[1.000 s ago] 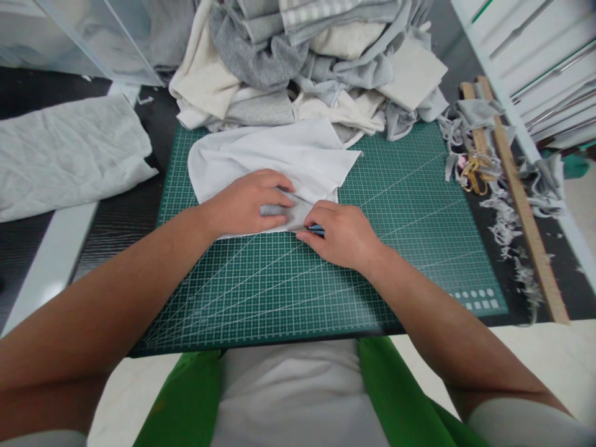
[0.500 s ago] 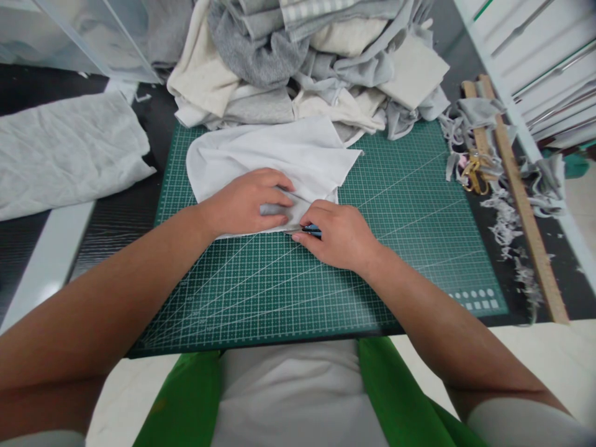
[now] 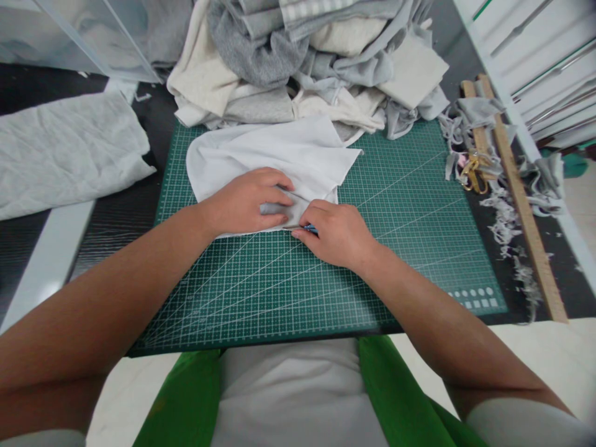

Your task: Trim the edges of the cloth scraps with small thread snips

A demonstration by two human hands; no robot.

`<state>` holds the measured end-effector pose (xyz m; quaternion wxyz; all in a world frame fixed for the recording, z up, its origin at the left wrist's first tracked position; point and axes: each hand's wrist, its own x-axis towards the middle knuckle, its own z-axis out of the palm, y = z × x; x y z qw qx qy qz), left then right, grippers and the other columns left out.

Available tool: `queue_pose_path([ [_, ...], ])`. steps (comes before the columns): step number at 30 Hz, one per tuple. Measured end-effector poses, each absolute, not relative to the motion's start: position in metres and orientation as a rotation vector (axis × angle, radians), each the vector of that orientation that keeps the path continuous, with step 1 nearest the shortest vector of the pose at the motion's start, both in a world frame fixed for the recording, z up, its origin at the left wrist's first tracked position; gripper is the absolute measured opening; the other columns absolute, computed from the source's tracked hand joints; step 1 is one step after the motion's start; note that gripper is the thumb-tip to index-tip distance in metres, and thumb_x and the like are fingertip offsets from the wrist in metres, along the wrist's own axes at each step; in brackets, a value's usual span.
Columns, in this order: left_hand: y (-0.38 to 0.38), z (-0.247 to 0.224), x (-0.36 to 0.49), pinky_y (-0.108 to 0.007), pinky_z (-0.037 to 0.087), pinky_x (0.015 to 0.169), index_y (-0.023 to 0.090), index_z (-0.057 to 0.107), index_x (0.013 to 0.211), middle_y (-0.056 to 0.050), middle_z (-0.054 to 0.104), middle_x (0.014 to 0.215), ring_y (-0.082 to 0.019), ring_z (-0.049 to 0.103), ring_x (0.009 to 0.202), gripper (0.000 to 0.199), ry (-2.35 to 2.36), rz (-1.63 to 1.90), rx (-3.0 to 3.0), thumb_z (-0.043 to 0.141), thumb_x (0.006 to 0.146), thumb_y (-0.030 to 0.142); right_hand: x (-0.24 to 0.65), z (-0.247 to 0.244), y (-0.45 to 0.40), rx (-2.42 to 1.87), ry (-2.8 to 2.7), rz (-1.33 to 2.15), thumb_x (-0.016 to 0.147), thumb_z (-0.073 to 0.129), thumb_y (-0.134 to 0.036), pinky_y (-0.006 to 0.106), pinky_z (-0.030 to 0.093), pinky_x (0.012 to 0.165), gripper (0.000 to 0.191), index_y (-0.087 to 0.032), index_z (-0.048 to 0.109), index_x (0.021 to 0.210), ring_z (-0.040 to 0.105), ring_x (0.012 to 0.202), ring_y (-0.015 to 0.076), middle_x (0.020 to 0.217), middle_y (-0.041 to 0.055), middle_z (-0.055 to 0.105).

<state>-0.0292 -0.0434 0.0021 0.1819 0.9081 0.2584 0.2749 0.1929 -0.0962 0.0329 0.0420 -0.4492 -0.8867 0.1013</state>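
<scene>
A piece of white cloth (image 3: 261,149) lies on the green cutting mat (image 3: 279,298), its near edge running roughly left to right. My left hand (image 3: 254,202) rests flat on it with fingers spread, pressing the cloth down. Just to the right, my right hand (image 3: 335,233) is closed around small thread snips (image 3: 310,229). Only a bit of their blue handle shows between the fingers, and the tip points left along the cloth's near edge. The rest of the snips is hidden by the hand. A greyish layer shows under my left fingertips.
A heap of grey and cream fabric (image 3: 261,59) lies at the back of the mat. Light grey cloth (image 3: 69,152) is at the left. Wooden strips (image 3: 531,230), gold-handled scissors (image 3: 475,172) and fabric scraps (image 3: 505,220) lie along the right edge. A translucent bin (image 3: 125,43) stands back left.
The blades of the snips, parted before, have come together at the cloth's edge, and less of the handle shows. My left hand and the cloth have hardly moved.
</scene>
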Motion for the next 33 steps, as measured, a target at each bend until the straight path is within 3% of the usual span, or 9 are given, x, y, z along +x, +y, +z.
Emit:
queue_pose_path([
  [23, -0.0439, 0.0029, -0.0291, -0.042, 0.052, 0.096, 0.018, 0.073, 0.098, -0.009, 0.067, 0.114, -0.023, 0.063, 0.107, 0.018, 0.719, 0.773, 2.567, 0.068, 0.085, 0.029, 0.1906, 0.0351, -0.097, -1.363, -2.759, 0.24, 0.094, 0.054, -0.041, 0.032, 0.032, 0.058, 0.026, -0.017, 0.066, 0.093, 0.065, 0.081, 0.02, 0.098, 0.0049, 0.07],
  [33, -0.044, 0.0018, -0.0294, -0.04, 0.05, 0.098, 0.017, 0.074, 0.099, -0.01, 0.067, 0.115, -0.023, 0.063, 0.109, 0.019, 0.73, 0.769, 2.546, 0.069, 0.083, 0.027, 0.1948, 0.031, -0.0958, -1.327, -2.649, 0.404, 0.091, 0.059, -0.04, 0.03, 0.039, 0.068, 0.023, -0.019, 0.068, 0.091, 0.065, 0.085, 0.0181, 0.097, 0.0031, 0.07],
])
